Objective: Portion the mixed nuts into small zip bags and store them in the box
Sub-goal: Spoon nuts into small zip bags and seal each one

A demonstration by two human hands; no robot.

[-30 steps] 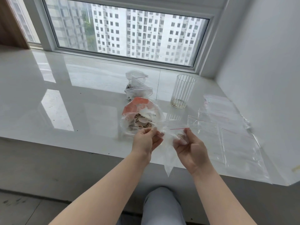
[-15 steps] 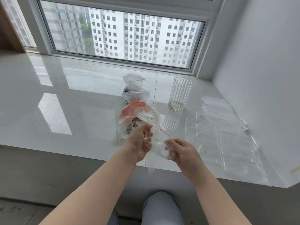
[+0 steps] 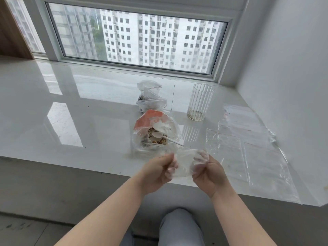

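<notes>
Both hands are raised just above the near edge of the glossy white worktop, holding one small clear zip bag between them. The left hand has its grip clenched on the bag's left side, fingers curled round the plastic, and the right hand grasps the right side the same way, its fingertips showing through the film. The bag looks empty, though the plastic is too crumpled to tell whether its mouth is open. Just beyond the hands sits a large clear bag of mixed nuts with an orange-red patch on its far side; a white plastic spoon lies on the nuts, its handle pointing towards the right. Behind that bag, a few small bags already holding nuts are heaped together. To their right stands an upright white wire holder. Flat empty zip bags are spread over the right part of the worktop, reaching its near edge. A window runs along the back.
</notes>
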